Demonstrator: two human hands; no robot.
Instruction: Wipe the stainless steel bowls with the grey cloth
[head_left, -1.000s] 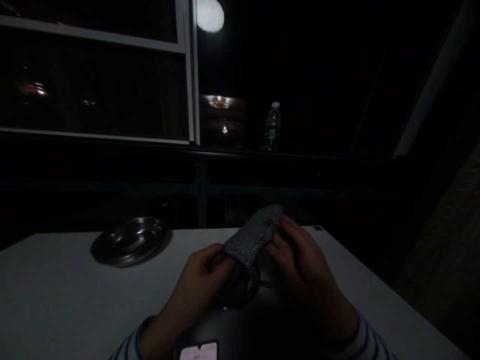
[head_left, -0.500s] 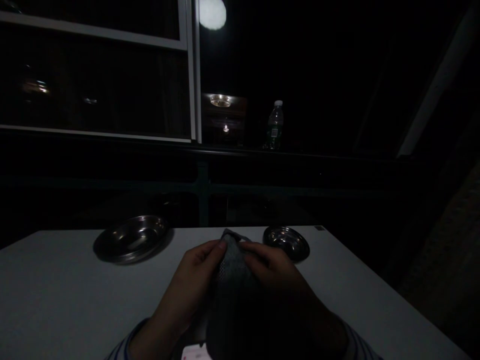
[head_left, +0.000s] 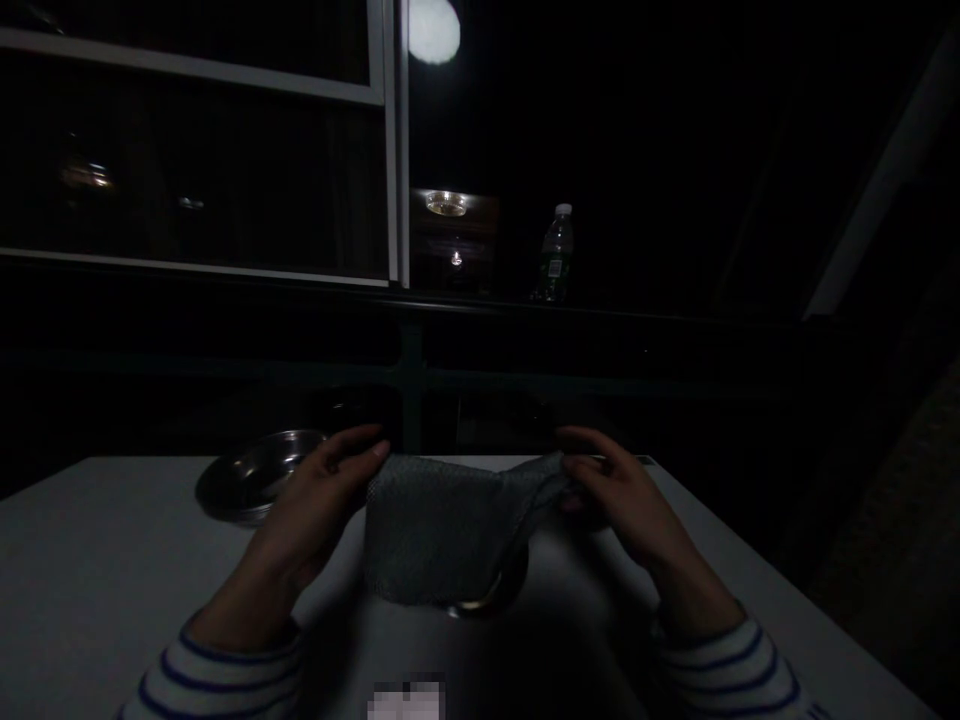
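A grey cloth [head_left: 439, 530] hangs stretched between my two hands above the white table [head_left: 90, 570]. My left hand [head_left: 322, 505] pinches its upper left corner between thumb and fingers. On the other side, my right hand [head_left: 619, 490] grips the bunched right end. Beneath the cloth shows the curved rim of a shiny metal dish [head_left: 480, 603], mostly hidden. Behind my left hand stands a wide metal bowl [head_left: 240, 480], partly covered by that hand. A dark shape lies behind my right hand, too dim to make out.
A plastic bottle [head_left: 556, 255] with a white cap stands on the ledge beyond the table. A white-framed window [head_left: 392, 150] rises at the back left. Close to me at the bottom edge is a small pale, blurred item [head_left: 406, 702]. The room is very dark.
My hands have moved apart, left and right, spreading the cloth from a bunched bundle into a stretched sheet. A metal rim now shows under the cloth.
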